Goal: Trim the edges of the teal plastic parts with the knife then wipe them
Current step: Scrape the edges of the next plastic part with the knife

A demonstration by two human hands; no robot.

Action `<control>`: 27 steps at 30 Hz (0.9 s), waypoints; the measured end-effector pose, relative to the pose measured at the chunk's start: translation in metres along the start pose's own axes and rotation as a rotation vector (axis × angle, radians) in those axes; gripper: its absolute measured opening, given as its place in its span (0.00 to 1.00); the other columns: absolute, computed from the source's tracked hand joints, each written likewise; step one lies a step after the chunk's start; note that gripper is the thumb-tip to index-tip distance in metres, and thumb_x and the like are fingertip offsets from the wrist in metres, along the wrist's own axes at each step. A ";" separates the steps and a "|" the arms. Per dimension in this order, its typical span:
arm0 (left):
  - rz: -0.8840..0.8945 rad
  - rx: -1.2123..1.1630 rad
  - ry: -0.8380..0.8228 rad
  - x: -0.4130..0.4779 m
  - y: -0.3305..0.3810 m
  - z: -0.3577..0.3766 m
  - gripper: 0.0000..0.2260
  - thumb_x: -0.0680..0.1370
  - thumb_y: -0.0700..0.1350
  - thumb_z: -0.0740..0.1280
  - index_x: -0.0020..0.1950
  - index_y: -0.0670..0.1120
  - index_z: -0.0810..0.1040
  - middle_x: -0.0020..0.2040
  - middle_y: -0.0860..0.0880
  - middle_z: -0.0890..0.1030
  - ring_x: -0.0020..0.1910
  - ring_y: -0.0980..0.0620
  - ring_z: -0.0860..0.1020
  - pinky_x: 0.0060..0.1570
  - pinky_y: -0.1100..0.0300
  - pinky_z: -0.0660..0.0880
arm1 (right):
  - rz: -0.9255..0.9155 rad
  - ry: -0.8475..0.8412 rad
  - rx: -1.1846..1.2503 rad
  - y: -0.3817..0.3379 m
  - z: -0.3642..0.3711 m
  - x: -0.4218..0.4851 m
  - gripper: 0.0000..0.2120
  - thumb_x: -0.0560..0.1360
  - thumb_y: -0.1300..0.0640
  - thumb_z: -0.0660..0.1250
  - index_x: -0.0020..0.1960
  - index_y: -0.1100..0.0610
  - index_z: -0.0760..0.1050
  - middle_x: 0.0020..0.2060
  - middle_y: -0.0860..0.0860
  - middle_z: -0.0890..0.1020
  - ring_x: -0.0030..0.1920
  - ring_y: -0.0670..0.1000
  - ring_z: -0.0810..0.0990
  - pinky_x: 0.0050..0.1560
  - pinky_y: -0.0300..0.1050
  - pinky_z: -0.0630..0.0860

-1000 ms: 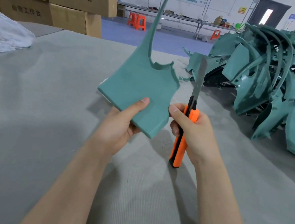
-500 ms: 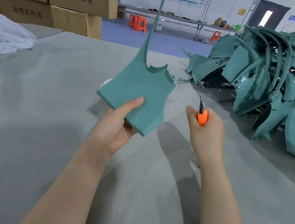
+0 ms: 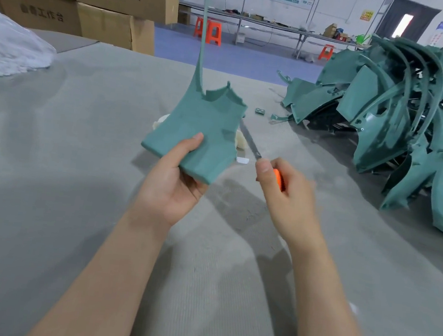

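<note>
Left hand [image 3: 173, 187] grips the flat teal plastic part with a long thin stem [image 3: 200, 126] by its lower edge, thumb on the face and fingers curled underneath, holding it up off the grey felt-covered table [image 3: 74, 177]. Right hand [image 3: 286, 201] is fisted round the orange-handled utility knife [image 3: 251, 143], blade out and angled up-left to the part's right edge; can't tell if it's touching. Heap of teal plastic parts [image 3: 403, 112] sits on the table's far right. Cream cloth [image 3: 241, 142] lies behind the held part.

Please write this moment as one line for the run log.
left hand: holds teal part above the table | right hand: grips knife, blade toward the part's edge | stage: trimming, not wiping
</note>
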State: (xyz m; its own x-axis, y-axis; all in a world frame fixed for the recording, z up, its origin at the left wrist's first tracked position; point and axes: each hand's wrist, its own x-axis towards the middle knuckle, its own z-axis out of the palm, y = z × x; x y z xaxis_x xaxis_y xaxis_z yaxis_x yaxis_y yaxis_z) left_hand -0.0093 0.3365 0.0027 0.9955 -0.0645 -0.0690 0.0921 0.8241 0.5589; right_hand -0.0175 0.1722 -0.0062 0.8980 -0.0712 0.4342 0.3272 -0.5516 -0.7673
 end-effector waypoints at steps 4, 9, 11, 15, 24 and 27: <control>0.000 0.016 0.000 0.000 0.000 0.000 0.04 0.76 0.40 0.66 0.47 0.45 0.79 0.38 0.50 0.85 0.33 0.55 0.83 0.27 0.67 0.76 | -0.055 -0.073 -0.022 -0.002 0.007 -0.002 0.34 0.69 0.27 0.50 0.36 0.59 0.71 0.26 0.52 0.70 0.28 0.46 0.66 0.31 0.43 0.64; -0.024 0.038 -0.015 -0.002 0.000 0.001 0.04 0.72 0.41 0.67 0.45 0.45 0.80 0.37 0.50 0.84 0.30 0.55 0.81 0.25 0.68 0.74 | -0.080 -0.108 0.004 -0.003 0.008 -0.002 0.35 0.70 0.29 0.52 0.35 0.62 0.67 0.26 0.49 0.65 0.27 0.45 0.62 0.29 0.41 0.60; -0.031 0.049 -0.021 -0.003 0.001 0.001 0.06 0.69 0.41 0.69 0.45 0.45 0.80 0.37 0.50 0.83 0.28 0.54 0.80 0.24 0.68 0.72 | -0.075 -0.112 0.023 -0.002 0.009 -0.003 0.35 0.70 0.29 0.52 0.34 0.63 0.66 0.26 0.50 0.65 0.28 0.46 0.62 0.29 0.42 0.60; -0.059 0.059 -0.047 -0.004 0.001 0.001 0.09 0.67 0.42 0.69 0.47 0.45 0.79 0.36 0.49 0.81 0.27 0.54 0.78 0.20 0.69 0.69 | -0.088 -0.092 0.040 -0.004 0.009 -0.005 0.35 0.69 0.29 0.53 0.34 0.64 0.68 0.26 0.51 0.65 0.27 0.45 0.61 0.28 0.39 0.60; -0.168 0.017 -0.118 -0.008 0.000 0.005 0.07 0.69 0.42 0.66 0.47 0.45 0.76 0.32 0.49 0.79 0.25 0.55 0.76 0.16 0.70 0.66 | -0.079 0.013 0.030 -0.001 0.013 -0.002 0.34 0.69 0.28 0.53 0.33 0.61 0.68 0.24 0.55 0.68 0.26 0.45 0.63 0.27 0.41 0.61; -0.187 0.031 -0.124 -0.008 0.000 0.004 0.08 0.70 0.42 0.65 0.48 0.45 0.76 0.32 0.49 0.80 0.25 0.55 0.75 0.15 0.70 0.66 | -0.074 0.051 -0.008 0.000 0.015 -0.002 0.32 0.70 0.28 0.53 0.32 0.57 0.67 0.24 0.53 0.68 0.25 0.45 0.63 0.27 0.39 0.60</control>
State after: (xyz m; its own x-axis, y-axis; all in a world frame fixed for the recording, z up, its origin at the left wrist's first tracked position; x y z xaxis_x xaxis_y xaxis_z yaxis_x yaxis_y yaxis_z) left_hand -0.0171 0.3352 0.0067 0.9557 -0.2851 -0.0727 0.2742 0.7736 0.5713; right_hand -0.0146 0.1845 -0.0143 0.8552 -0.0726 0.5132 0.3895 -0.5631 -0.7288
